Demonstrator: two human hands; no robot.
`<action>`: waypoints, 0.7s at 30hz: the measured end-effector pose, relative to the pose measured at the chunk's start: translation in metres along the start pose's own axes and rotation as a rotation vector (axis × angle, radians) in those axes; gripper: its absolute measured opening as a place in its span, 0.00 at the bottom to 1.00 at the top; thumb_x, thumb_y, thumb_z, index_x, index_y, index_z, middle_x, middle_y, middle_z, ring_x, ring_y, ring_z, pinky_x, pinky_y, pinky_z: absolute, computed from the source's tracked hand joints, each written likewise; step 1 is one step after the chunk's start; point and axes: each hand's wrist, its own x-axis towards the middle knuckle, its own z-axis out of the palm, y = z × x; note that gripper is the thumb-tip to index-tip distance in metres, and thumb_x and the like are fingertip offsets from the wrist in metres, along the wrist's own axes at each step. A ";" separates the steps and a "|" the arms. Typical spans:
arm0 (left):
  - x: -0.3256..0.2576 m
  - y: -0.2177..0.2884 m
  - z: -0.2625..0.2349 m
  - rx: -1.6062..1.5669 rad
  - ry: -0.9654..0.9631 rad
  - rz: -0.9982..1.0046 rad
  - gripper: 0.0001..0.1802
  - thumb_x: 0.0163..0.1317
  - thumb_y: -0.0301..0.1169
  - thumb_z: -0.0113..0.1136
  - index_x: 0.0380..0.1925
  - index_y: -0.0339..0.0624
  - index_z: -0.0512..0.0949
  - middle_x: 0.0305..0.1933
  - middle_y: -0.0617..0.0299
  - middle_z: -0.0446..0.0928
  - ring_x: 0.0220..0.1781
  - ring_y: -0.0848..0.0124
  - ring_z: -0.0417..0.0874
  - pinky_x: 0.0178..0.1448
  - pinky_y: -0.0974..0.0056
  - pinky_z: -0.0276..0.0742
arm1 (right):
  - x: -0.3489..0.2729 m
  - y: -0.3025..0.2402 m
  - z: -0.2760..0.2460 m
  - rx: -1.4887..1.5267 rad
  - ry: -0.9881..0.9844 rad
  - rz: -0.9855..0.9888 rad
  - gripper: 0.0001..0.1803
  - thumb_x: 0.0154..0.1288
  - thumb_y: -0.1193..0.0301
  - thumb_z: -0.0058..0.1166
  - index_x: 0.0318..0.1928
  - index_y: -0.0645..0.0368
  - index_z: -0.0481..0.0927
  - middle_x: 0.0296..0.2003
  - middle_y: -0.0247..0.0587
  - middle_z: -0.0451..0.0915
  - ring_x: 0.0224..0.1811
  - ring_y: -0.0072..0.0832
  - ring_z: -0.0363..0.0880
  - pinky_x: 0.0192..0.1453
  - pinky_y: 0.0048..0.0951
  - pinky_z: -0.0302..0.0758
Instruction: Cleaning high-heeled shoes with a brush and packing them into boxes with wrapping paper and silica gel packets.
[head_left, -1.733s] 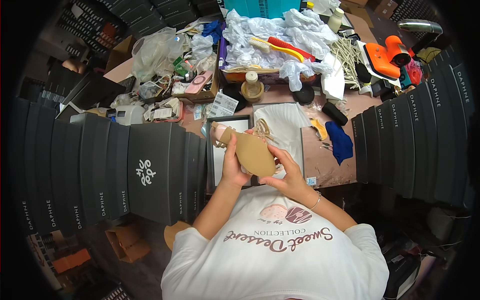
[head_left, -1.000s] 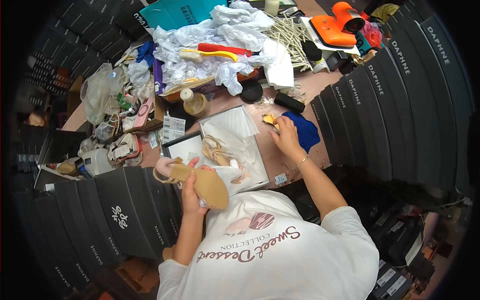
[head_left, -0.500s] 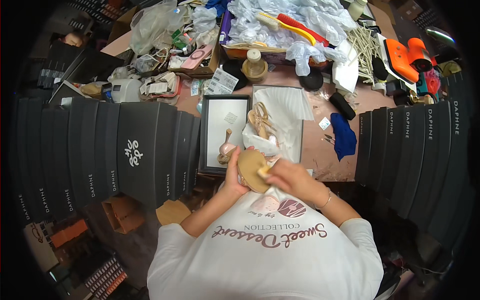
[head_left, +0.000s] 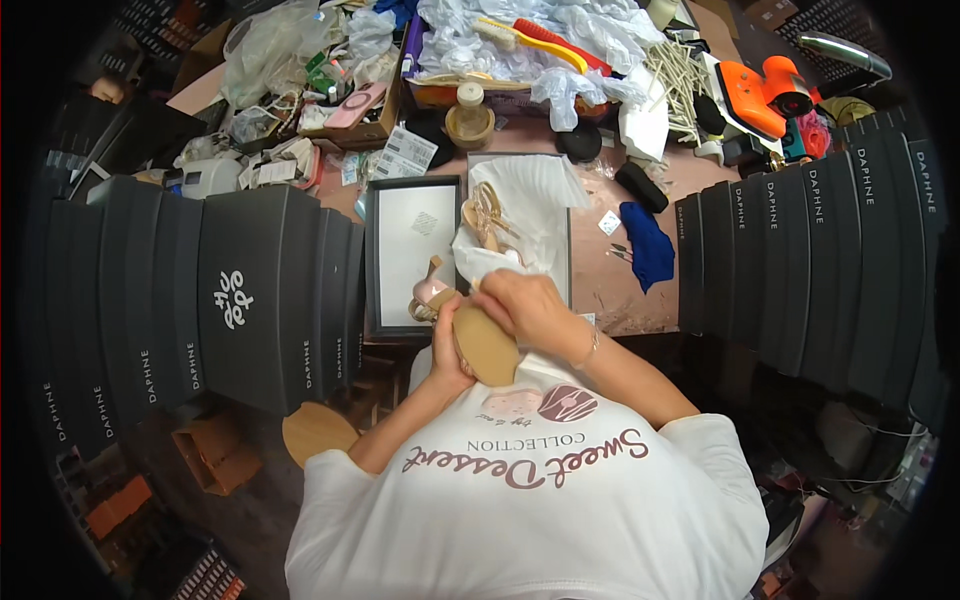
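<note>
A high-heeled sandal (head_left: 487,346) is tilted with its tan sole facing up and its heel pointing away from me. My left hand (head_left: 448,352) is closed around its left side. My right hand (head_left: 532,312) is closed just above the sole's arch; its fingers mostly hide the small yellowish block that showed in them a moment ago. Beyond my hands, a second strappy sandal (head_left: 486,215) lies on white tissue paper (head_left: 545,190) in an open shoe box. To its left is a dark box lid (head_left: 412,225) with a white inside.
Dark shoe boxes stand in rows at the left (head_left: 262,290) and right (head_left: 770,270). A blue cloth (head_left: 648,248) lies on the table at right. Behind are a glass jar (head_left: 470,118), two brushes (head_left: 540,45), crumpled plastic, white sticks (head_left: 680,85) and an orange tool (head_left: 752,100).
My right hand has moved away from me along the sole, from its front part up to the arch. The whole view has shifted, with things now further left and slightly higher.
</note>
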 end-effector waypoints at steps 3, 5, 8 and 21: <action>0.006 -0.001 -0.007 -0.053 -0.039 0.093 0.25 0.65 0.54 0.43 0.46 0.46 0.74 0.43 0.57 0.78 0.44 0.64 0.81 0.47 0.58 0.80 | -0.020 -0.016 -0.010 -0.007 -0.152 -0.060 0.10 0.59 0.66 0.58 0.29 0.57 0.72 0.23 0.42 0.74 0.20 0.41 0.76 0.22 0.38 0.70; 0.011 -0.002 -0.003 -0.063 0.013 0.113 0.25 0.65 0.54 0.43 0.44 0.45 0.73 0.42 0.56 0.78 0.44 0.63 0.81 0.47 0.57 0.79 | -0.031 -0.013 -0.009 -0.032 -0.310 -0.184 0.10 0.59 0.66 0.58 0.30 0.57 0.73 0.23 0.42 0.74 0.19 0.41 0.76 0.22 0.37 0.71; -0.005 -0.001 0.027 0.003 0.198 0.077 0.22 0.65 0.52 0.46 0.40 0.44 0.73 0.39 0.55 0.77 0.43 0.61 0.79 0.49 0.54 0.77 | 0.006 -0.006 0.009 -0.042 -0.098 -0.133 0.11 0.59 0.61 0.57 0.29 0.54 0.73 0.20 0.39 0.74 0.16 0.38 0.75 0.18 0.34 0.70; 0.007 0.007 0.018 -0.006 0.164 0.142 0.21 0.65 0.52 0.47 0.40 0.46 0.71 0.38 0.56 0.77 0.42 0.62 0.80 0.48 0.56 0.78 | 0.016 -0.013 0.008 -0.079 -0.224 -0.167 0.10 0.60 0.64 0.55 0.28 0.55 0.74 0.21 0.39 0.76 0.21 0.33 0.77 0.24 0.32 0.75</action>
